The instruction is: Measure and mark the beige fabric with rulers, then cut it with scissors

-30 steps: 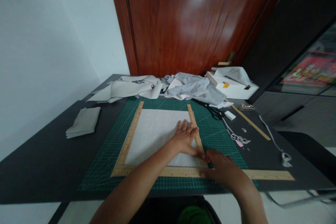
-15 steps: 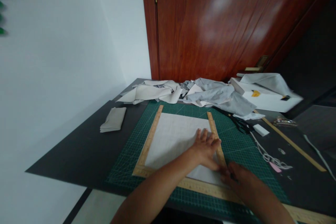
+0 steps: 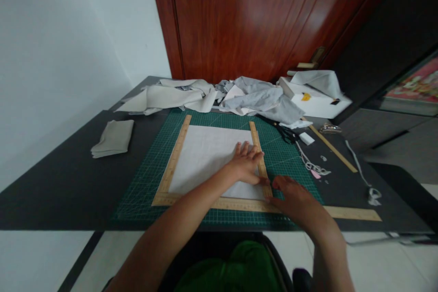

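Fingers fanned wide and grasping nothing, a person's left hand (image 3: 246, 164) rests across a white sheet (image 3: 208, 146) and the short ruler (image 3: 253, 132) at its 3 o'clock edge. The right hand (image 3: 292, 194) curls at the sheet's 4 o'clock corner — whether its fingers grip anything cannot be told. The sheet lies flat on a green mat (image 3: 284, 164), a second ruler (image 3: 176, 155) along its 9 o'clock side and a long ruler (image 3: 232, 204) at 6. Around it — folded cloth (image 3: 114, 138) at 9 o'clock, scraps (image 3: 185, 96) at 12, scissors (image 3: 287, 135) at 2, cord (image 3: 310, 164) at 3.
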Demonstrator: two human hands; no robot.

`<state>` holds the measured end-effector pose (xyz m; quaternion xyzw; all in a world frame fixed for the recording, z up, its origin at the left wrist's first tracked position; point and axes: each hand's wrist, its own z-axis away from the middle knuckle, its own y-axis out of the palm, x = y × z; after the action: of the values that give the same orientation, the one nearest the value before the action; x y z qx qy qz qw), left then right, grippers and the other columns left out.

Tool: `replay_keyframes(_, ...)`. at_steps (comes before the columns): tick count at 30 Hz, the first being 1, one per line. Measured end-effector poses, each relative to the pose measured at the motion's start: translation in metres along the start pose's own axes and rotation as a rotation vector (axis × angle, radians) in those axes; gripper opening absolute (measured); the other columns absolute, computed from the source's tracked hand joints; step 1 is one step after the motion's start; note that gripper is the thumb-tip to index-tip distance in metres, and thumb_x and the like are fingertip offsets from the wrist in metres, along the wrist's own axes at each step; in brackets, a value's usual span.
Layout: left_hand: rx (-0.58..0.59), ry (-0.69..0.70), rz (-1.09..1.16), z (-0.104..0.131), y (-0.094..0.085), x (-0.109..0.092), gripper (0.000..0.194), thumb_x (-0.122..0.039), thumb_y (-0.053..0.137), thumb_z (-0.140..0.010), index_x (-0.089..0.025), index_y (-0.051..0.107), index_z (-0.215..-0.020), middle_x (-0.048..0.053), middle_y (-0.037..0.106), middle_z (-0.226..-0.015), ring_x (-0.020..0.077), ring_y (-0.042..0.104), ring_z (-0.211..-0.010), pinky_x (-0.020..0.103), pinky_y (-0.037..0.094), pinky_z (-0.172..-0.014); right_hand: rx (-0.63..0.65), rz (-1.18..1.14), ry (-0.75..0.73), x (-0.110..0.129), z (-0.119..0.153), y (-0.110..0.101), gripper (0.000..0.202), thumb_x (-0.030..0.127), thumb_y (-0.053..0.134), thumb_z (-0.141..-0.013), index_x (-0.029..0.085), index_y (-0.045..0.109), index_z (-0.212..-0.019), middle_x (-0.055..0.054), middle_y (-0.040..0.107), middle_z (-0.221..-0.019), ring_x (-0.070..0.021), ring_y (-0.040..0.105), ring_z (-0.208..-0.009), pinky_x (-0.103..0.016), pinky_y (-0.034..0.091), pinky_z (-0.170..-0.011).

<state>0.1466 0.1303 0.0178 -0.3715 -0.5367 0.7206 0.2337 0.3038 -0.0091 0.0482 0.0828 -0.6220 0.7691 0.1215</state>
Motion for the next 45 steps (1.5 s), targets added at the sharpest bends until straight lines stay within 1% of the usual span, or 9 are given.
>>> replay_keyframes(3, 0.018, -0.009, -0.013, -0.002, -0.001, -0.001, 0.109, -0.081, 0.053, -0.085, -0.018, 0.021, -0.168, 0.015, 0.008, -0.177, 0.0445, -0.007, -0.162, 0.063, -0.008, -0.128, 0.09, -0.083, -0.084, 0.004, 0.009, -0.008, 0.026, 0.016, 0.067, -0.083, 0.024, 0.064, -0.107, -0.01, 0.068, -0.124, -0.0279, 0.063, -0.121, -0.039, 0.044, -0.104)
replay_keyframes(6, 0.018, -0.001, -0.033, -0.003, -0.001, -0.001, 0.106, -0.078, 0.052, -0.088, -0.017, 0.02, -0.168, 0.015, 0.007, -0.177, 0.0443, -0.007, -0.162, 0.063, -0.008, -0.128, 0.199, -0.115, -0.113, 0.014, 0.01, -0.007, 0.03, 0.011, 0.068, -0.078, 0.025, 0.067, -0.105, -0.009, 0.062, -0.144, -0.0287, 0.054, -0.136, -0.043, 0.038, -0.114)
replay_keyframes(9, 0.013, 0.0, -0.035, -0.003, 0.0, 0.0, 0.104, -0.075, 0.053, -0.089, -0.017, 0.021, -0.168, 0.015, 0.008, -0.177, 0.0447, -0.006, -0.162, 0.063, -0.007, -0.128, 0.211, -0.06, -0.099, 0.023, 0.006, -0.004, 0.033, 0.005, 0.066, -0.076, 0.024, 0.069, -0.103, -0.009, 0.057, -0.152, -0.031, 0.049, -0.142, -0.05, 0.033, -0.117)
replay_keyframes(20, 0.028, -0.011, -0.023, -0.005, -0.001, -0.002, 0.104, -0.074, 0.056, -0.087, -0.02, 0.021, -0.169, 0.012, 0.008, -0.178, 0.0445, -0.006, -0.162, 0.063, -0.008, -0.128, 0.177, -0.036, -0.132, 0.025, 0.005, -0.004, 0.033, 0.001, 0.058, -0.081, 0.021, 0.072, -0.103, -0.01, 0.062, -0.144, -0.0303, 0.05, -0.138, -0.051, 0.034, -0.114)
replay_keyframes(31, 0.041, -0.006, -0.006, -0.007, -0.002, -0.002, 0.104, -0.076, 0.053, -0.089, -0.018, 0.019, -0.169, 0.013, 0.005, -0.178, 0.0442, -0.009, -0.162, 0.063, -0.011, -0.127, 0.082, -0.029, -0.16, 0.016, 0.004, 0.006, 0.028, 0.003, 0.062, -0.083, 0.022, 0.068, -0.103, -0.01, 0.065, -0.134, -0.0307, 0.052, -0.131, -0.05, 0.036, -0.11)
replay_keyframes(34, 0.051, -0.007, -0.025, -0.007, -0.001, -0.002, 0.106, -0.078, 0.051, -0.088, -0.018, 0.019, -0.169, 0.013, 0.004, -0.178, 0.0441, -0.009, -0.162, 0.063, -0.011, -0.127, 0.091, -0.037, -0.156, 0.016, 0.003, 0.005, 0.023, 0.004, 0.061, -0.084, 0.022, 0.068, -0.098, -0.009, 0.066, -0.132, -0.0306, 0.052, -0.131, -0.049, 0.037, -0.109)
replay_keyframes(40, 0.04, -0.008, -0.006, -0.009, 0.002, -0.001, 0.107, -0.077, 0.053, -0.086, -0.019, 0.019, -0.169, 0.011, 0.005, -0.178, 0.0444, -0.009, -0.162, 0.063, -0.012, -0.127, 0.1, -0.035, -0.138, 0.015, 0.005, 0.005, 0.022, 0.006, 0.063, -0.085, 0.021, 0.067, -0.101, -0.01, 0.065, -0.135, -0.0316, 0.053, -0.131, -0.05, 0.037, -0.11)
replay_keyframes(43, 0.042, -0.001, 0.001, -0.01, 0.003, 0.0, 0.102, -0.072, 0.056, -0.089, -0.02, 0.02, -0.169, 0.011, 0.004, -0.178, 0.0442, -0.01, -0.162, 0.063, -0.012, -0.127, 0.074, -0.069, -0.239, 0.025, 0.006, 0.004, 0.022, 0.005, 0.058, -0.088, 0.02, 0.067, -0.102, -0.011, 0.066, -0.13, -0.0291, 0.056, -0.126, -0.046, 0.04, -0.106)
replay_keyframes(45, 0.046, 0.005, -0.003, -0.01, 0.004, 0.0, 0.102, -0.069, 0.057, -0.089, -0.02, 0.019, -0.169, 0.011, 0.003, -0.178, 0.0441, -0.01, -0.162, 0.063, -0.012, -0.127, 0.071, -0.086, -0.324, 0.037, 0.005, 0.004, 0.022, 0.003, 0.051, -0.091, 0.018, 0.068, -0.094, -0.011, 0.07, -0.117, -0.0256, 0.062, -0.115, -0.041, 0.044, -0.1)
